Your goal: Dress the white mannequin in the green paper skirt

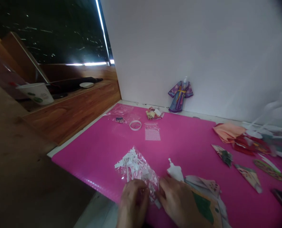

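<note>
A clear plastic bag full of small white scraps lies on the pink table mat in front of me. My left hand curls its fingers over the near end of the bag. On the bag's right edge, my right hand has its fingers pinched on the plastic. Just beyond the right hand is a small white doll-shaped torso. Pieces of patterned fabric lie under and beside the right wrist, partly hidden by it.
A doll-sized purple robe leans on the wall. A white tape ring, a sheet of tiny beads and a fabric bundle lie farther back. Orange cloth and cut pieces are at right; a paper cup stands on the left ledge.
</note>
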Demonstrator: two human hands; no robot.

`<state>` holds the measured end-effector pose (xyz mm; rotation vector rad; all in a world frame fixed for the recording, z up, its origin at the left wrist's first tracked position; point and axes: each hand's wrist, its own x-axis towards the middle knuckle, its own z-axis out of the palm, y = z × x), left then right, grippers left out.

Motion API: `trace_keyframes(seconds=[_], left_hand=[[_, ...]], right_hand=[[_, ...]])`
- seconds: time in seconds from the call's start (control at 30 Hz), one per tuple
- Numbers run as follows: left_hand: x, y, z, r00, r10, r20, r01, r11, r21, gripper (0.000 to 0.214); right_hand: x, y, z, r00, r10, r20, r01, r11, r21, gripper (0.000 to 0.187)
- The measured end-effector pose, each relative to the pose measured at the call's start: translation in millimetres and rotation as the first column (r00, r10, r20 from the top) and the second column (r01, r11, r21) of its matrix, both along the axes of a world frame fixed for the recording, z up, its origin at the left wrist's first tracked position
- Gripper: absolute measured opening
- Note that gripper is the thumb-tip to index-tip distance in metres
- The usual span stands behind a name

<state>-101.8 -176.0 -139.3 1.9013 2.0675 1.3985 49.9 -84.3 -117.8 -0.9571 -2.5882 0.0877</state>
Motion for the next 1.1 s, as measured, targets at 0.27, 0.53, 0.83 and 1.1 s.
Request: trace_keyframes(seconds=[0.27, 0.53, 0.83, 1.1], left_hand=[[-1.3, -7.8, 6.3, 0.986, -0.132, -0.099, 0.136, 0.990, 0.039, 0.022], [7.3, -16.4, -1.7, 0.956, 0.052, -0.289, -0.024, 0.994, 0.103, 0.020], [24.2, -12.4, -12.8, 0.932, 0.029, -0.361, -0.021, 0.999, 0.027, 0.006], [23.2, -8.4, -13.0, 0.948, 0.016, -0.317, 0.005, 0.998, 0.066, 0.008]], right_hand=[[-2.7, -0.2, 3.1, 0.999, -0.020, 0.041, 0.019, 0.999, 0.028, 0.013], [-2.8, -1.0, 6.4, 0.998, -0.011, 0.059, 0.014, 0.999, -0.052, 0.013], [-3.4, -0.2, 12.1, 0.994, -0.009, 0.105, 0.017, 0.997, -0.080, 0.010], [-2.9, -1.3, 15.9, 0.993, -0.001, 0.116, 0.016, 0.992, -0.128, 0.008]])
